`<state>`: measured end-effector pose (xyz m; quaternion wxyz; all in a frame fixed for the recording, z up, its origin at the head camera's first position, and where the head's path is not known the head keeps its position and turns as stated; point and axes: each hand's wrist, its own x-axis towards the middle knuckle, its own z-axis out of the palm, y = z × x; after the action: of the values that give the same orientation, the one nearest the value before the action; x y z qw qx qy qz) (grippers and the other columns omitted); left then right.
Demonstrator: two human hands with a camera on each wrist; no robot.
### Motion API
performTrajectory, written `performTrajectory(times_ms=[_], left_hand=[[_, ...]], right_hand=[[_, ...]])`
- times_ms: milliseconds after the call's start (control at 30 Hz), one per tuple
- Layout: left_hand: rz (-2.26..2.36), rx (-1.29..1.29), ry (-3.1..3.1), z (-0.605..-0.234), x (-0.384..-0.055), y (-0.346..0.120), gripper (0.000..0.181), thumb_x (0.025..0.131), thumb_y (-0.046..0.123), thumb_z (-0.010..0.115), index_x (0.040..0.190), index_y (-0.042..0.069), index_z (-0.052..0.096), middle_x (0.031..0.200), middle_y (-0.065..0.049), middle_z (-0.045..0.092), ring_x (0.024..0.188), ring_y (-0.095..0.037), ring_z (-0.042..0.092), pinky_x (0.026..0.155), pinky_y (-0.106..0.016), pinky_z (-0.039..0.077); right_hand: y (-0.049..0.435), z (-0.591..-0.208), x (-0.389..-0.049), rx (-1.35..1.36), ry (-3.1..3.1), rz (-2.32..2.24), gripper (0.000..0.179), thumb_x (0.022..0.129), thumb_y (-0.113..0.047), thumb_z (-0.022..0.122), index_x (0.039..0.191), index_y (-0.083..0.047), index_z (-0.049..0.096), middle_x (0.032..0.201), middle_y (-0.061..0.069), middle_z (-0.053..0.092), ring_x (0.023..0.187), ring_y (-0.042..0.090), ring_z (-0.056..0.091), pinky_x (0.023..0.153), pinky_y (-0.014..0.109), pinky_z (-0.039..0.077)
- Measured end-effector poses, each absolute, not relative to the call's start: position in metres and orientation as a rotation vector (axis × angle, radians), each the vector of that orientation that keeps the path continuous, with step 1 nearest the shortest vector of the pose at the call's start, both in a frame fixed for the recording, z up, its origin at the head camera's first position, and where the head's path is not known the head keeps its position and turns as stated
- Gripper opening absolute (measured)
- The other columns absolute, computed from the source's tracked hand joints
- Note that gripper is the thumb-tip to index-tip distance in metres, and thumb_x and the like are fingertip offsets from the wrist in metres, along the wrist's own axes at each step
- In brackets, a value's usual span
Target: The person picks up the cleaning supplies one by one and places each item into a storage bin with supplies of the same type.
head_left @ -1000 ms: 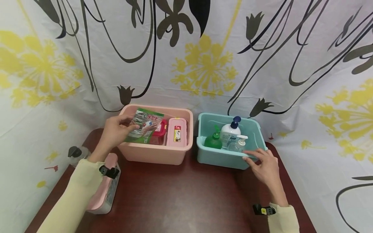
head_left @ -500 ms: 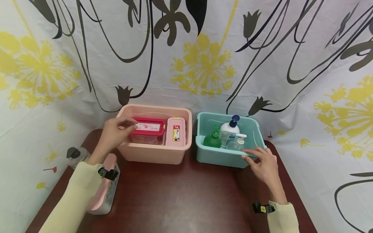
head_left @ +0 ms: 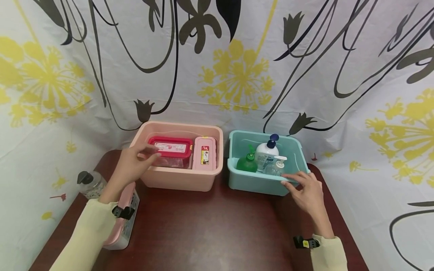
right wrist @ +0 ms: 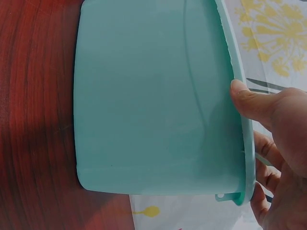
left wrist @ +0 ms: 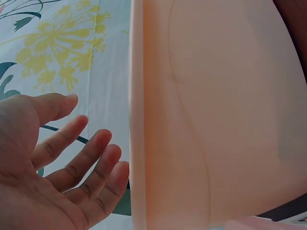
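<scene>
In the head view my left hand [head_left: 133,162] hovers at the front left corner of the pink bin [head_left: 179,182], fingers loosely bent and holding nothing. The left wrist view shows that hand's bare palm beside the bin's rim [left wrist: 137,115]. Inside sit a clear box with a red lid [head_left: 174,152] and a pale pink case [head_left: 205,160]. My right hand [head_left: 309,192] holds the front rim of the teal bin [head_left: 254,185], thumb outside and fingers behind the rim [right wrist: 245,139]. Standing in that bin are a green pump bottle [head_left: 247,165], a white pump bottle [head_left: 265,154] and a clear one [head_left: 276,166].
A clear bottle with a black top [head_left: 89,184] stands at the table's left side. Beside it, partly under my left forearm, is a pink-lidded container [head_left: 123,222]. Dark red table [head_left: 203,229] spreads before the bins, and a patterned cloth [head_left: 244,94] hangs behind them.
A green printed pouch, earlier between my left fingers over the pink bin, has left the hand and is out of sight. My left hand has drawn slightly back; the right hand has stayed put.
</scene>
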<state>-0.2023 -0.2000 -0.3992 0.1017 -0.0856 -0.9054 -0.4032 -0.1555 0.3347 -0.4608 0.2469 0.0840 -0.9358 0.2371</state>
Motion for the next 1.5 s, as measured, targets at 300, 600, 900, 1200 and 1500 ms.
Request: performTrajectory(times_ms=[300, 600, 900, 1200, 1500], left_hand=[[-1.127, -0.219, -2.723, -0.400, -0.190, -0.203, 0.043, 0.094, 0.041, 0.074, 0.125, 0.012, 0.068, 0.125, -0.017, 0.070, 0.101, -0.036, 0.070, 0.077, -0.049, 0.062], [-0.998, -0.212, -2.776, -0.399, -0.177, -0.210, 0.042, 0.094, 0.038, 0.074, 0.124, 0.009, 0.067, 0.129, -0.018, 0.067, 0.113, -0.041, 0.063, 0.089, -0.061, 0.054], [-0.906, -0.312, -2.727, -0.401, -0.163, -0.216, 0.039, 0.091, 0.030, 0.078, 0.123, 0.010, 0.068, 0.127, -0.021, 0.065, 0.122, -0.043, 0.051, 0.098, -0.067, 0.042], [-0.862, -0.239, -2.738, -0.405, -0.147, -0.226, 0.053, 0.086, 0.034, 0.082, 0.130, 0.009, 0.065, 0.127, -0.026, 0.056, 0.119, -0.044, 0.043, 0.091, -0.063, 0.040], [-0.800, -0.097, -2.915, -0.408, -0.136, -0.238, 0.072, 0.088, 0.048, 0.078, 0.142, 0.006, 0.055, 0.142, -0.031, 0.044, 0.127, -0.051, 0.036, 0.091, -0.073, 0.040]], right_hand=[[0.334, -0.461, -0.155, 0.229, -2.555, 0.645, 0.026, 0.083, -0.014, 0.084, 0.109, -0.012, 0.080, 0.089, 0.008, 0.069, 0.087, 0.018, 0.044, 0.077, 0.048, 0.028], [0.334, -0.461, -0.156, 0.248, -2.540, 0.641, 0.025, 0.083, -0.013, 0.084, 0.108, -0.012, 0.080, 0.088, 0.009, 0.070, 0.084, 0.019, 0.044, 0.076, 0.046, 0.028], [0.335, -0.461, -0.156, 0.261, -2.523, 0.638, 0.025, 0.083, -0.013, 0.085, 0.107, -0.012, 0.080, 0.087, 0.008, 0.070, 0.082, 0.023, 0.046, 0.074, 0.045, 0.028], [0.335, -0.461, -0.156, 0.265, -2.524, 0.628, 0.025, 0.083, -0.013, 0.085, 0.107, -0.012, 0.081, 0.087, 0.007, 0.070, 0.082, 0.022, 0.046, 0.075, 0.045, 0.029], [0.335, -0.462, -0.156, 0.259, -2.522, 0.625, 0.025, 0.083, -0.013, 0.085, 0.107, -0.013, 0.081, 0.087, 0.006, 0.069, 0.083, 0.022, 0.045, 0.075, 0.046, 0.028]])
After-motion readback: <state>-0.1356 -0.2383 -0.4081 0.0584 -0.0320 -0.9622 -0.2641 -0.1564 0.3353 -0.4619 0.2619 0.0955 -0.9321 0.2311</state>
